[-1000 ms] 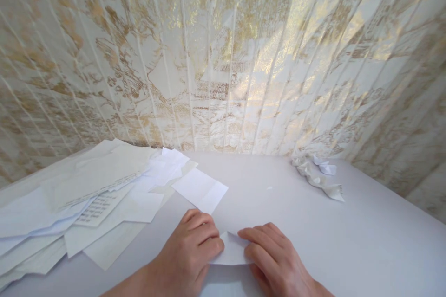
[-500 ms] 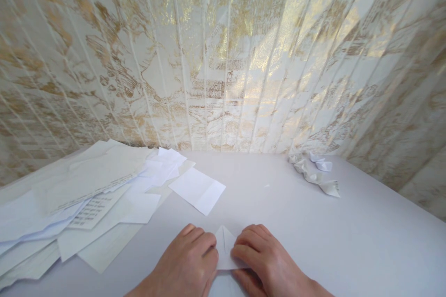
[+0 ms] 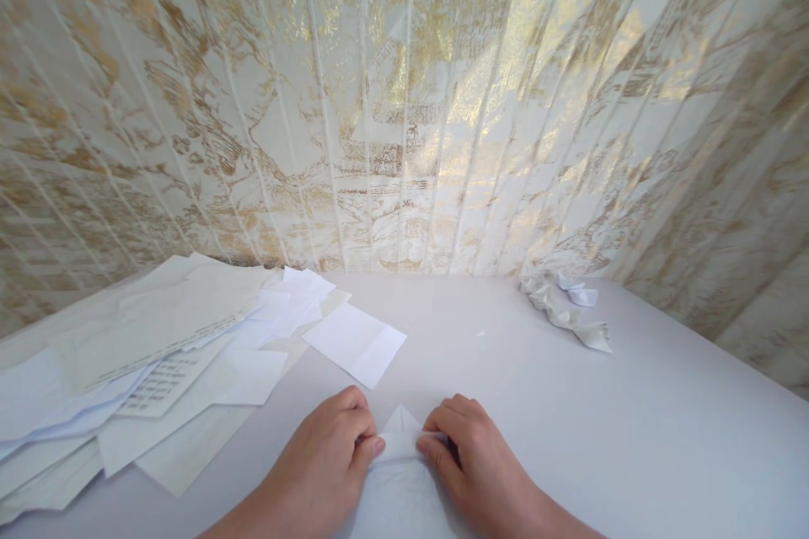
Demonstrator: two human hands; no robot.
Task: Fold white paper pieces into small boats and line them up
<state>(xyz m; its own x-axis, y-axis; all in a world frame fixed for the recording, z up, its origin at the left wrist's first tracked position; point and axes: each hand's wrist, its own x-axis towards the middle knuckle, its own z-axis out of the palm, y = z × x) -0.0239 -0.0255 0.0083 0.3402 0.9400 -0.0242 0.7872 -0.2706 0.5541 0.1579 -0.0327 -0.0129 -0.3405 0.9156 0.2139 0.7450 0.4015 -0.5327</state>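
A small white folded paper [image 3: 400,446] with a pointed top lies on the table at the bottom centre, a crease running down from its tip. My left hand [image 3: 334,455] pinches its left edge between thumb and curled fingers. On the right edge, my right hand [image 3: 474,455] grips the paper the same way, thumb on the near side. A lower strip of the paper is turned up between the two thumbs. The side corners are hidden by my fingers.
Left of my hands spreads a pile of loose papers [image 3: 170,337], some printed. A white paper sheet [image 3: 357,341] lies beyond my left hand. Crumpled paper pieces [image 3: 562,307] and a small scrap [image 3: 481,333] rest farther back on the white table [image 3: 632,429]. A patterned curtain [image 3: 404,101] hangs behind.
Both hands have moved slightly away from me, and my thumbs now show on the near side of the paper. Its lower edge has been turned up. The view has shifted slightly.
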